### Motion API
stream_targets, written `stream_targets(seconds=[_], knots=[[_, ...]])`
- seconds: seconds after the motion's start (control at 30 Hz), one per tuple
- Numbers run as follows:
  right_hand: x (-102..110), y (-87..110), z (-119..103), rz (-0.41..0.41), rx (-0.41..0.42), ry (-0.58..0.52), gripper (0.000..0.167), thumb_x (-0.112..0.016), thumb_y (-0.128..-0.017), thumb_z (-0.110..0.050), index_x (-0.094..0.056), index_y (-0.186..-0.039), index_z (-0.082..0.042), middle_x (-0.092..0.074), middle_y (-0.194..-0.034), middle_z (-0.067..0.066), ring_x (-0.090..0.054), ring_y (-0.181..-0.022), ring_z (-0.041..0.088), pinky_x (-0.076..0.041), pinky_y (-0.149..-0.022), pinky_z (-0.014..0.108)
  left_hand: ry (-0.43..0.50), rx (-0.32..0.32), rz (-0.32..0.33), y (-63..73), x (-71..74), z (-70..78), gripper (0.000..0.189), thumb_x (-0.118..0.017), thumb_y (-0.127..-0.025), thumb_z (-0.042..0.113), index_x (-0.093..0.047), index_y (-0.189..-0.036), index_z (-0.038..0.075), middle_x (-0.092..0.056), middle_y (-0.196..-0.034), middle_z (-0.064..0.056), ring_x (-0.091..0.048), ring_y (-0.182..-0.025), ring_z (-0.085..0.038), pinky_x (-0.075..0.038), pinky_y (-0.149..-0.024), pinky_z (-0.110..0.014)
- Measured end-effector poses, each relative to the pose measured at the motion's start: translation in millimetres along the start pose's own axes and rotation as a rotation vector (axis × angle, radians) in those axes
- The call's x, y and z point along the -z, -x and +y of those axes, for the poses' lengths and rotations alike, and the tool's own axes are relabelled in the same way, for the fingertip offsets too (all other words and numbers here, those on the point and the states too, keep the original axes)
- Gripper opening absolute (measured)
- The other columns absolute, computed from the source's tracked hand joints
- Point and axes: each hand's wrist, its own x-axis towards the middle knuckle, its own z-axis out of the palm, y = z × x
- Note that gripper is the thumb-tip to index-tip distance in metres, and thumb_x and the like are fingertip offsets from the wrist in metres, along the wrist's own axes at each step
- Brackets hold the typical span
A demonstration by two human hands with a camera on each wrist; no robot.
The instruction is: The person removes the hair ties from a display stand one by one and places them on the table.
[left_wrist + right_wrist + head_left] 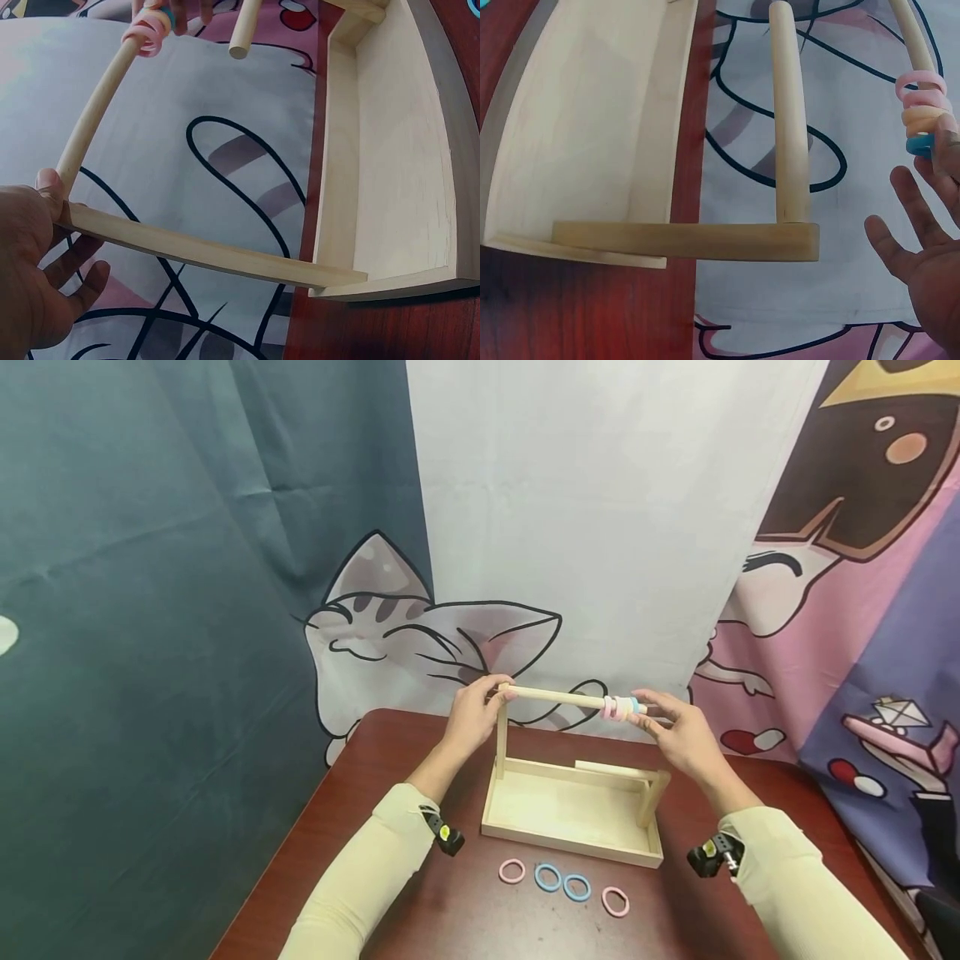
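Observation:
A wooden rod runs sideways from the top of a tall wooden post. My left hand grips the corner where post and rod meet, thumb on the rod. Near the rod's other end sit several rings: pink rings, a pale orange ring and a blue ring outermost. My right hand pinches at the blue ring by the rod's tip; its other fingers are spread. The post rises from the left end of a shallow wooden tray.
A shorter post at the tray's right end bears a second rod pointing left, without rings. In front of the tray, pink rings and blue rings lie on the dark red table. A printed curtain hangs behind.

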Motion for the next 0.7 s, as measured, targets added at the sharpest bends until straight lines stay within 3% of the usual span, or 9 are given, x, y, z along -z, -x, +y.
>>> stream_targets(seconds=[0.13,0.23,0.43,0.57,0.63,0.7], knots=[[3.4,-1.2,-2.0,-0.029,-0.017,-0.011,0.045,-0.081,-0.1,-0.007,-0.071,-0.144,-0.006,-0.074,-0.136,0.024,-0.078,-0.112,0.039,-0.056,-0.075,0.013,0.001,0.006,0.001,0.5,0.1,0.1,0.029,-0.075,-0.103,0.037,-0.08,-0.125,0.018,-0.082,-0.116,-0.003,-0.077,-0.097,-0.021,-0.058,-0.082,-0.038],[5.2,-0.3,-2.9,-0.048,-0.027,-0.015,0.048,-0.082,-0.1,-0.01,-0.069,-0.147,-0.008,-0.073,-0.137,0.025,-0.076,-0.114,0.052,-0.057,-0.07,0.018,0.002,0.011,-0.002,1.2,0.2,0.3,0.031,-0.075,-0.103,0.037,-0.079,-0.126,0.017,-0.082,-0.117,-0.003,-0.078,-0.1,-0.022,-0.058,-0.083,-0.04],[5.7,2.6,-1.2,-0.026,-0.027,0.003,0.046,-0.082,-0.101,-0.012,-0.07,-0.145,-0.006,-0.073,-0.133,0.025,-0.076,-0.114,0.052,-0.057,-0.075,0.014,-0.01,0.023,-0.003,3.9,1.3,1.3,0.031,-0.075,-0.102,0.038,-0.08,-0.126,0.019,-0.082,-0.117,-0.003,-0.078,-0.1,-0.022,-0.059,-0.085,-0.042],[6.9,4.6,-0.1,-0.007,-0.046,-0.002,0.045,-0.082,-0.102,-0.014,-0.07,-0.145,-0.007,-0.072,-0.13,0.024,-0.076,-0.111,0.051,-0.061,-0.066,0.022,-0.018,0.014,-0.003,3.0,0.8,1.0,0.03,-0.075,-0.102,0.039,-0.08,-0.125,0.019,-0.082,-0.114,-0.002,-0.075,-0.095,-0.021,-0.058,-0.083,-0.041],[7.5,5.5,0.8,0.008,-0.048,0.001,0.044,-0.081,-0.102,-0.015,-0.071,-0.144,-0.007,-0.072,-0.127,0.022,-0.077,-0.108,0.047,-0.062,-0.064,0.027,-0.027,0.008,-0.001,2.2,0.3,0.4,0.031,-0.074,-0.102,0.039,-0.08,-0.125,0.019,-0.082,-0.113,-0.002,-0.073,-0.093,-0.02,-0.058,-0.082,-0.04],[7.8,6.6,1.1,0.025,-0.048,0.007,0.043,-0.081,-0.103,-0.017,-0.071,-0.143,-0.008,-0.072,-0.125,0.02,-0.079,-0.104,0.035,-0.063,-0.062,0.029,-0.032,0.007,0.0,1.7,-0.4,-0.9,0.031,-0.074,-0.102,0.04,-0.08,-0.124,0.019,-0.081,-0.112,-0.002,-0.072,-0.092,-0.021,-0.058,-0.083,-0.04]])
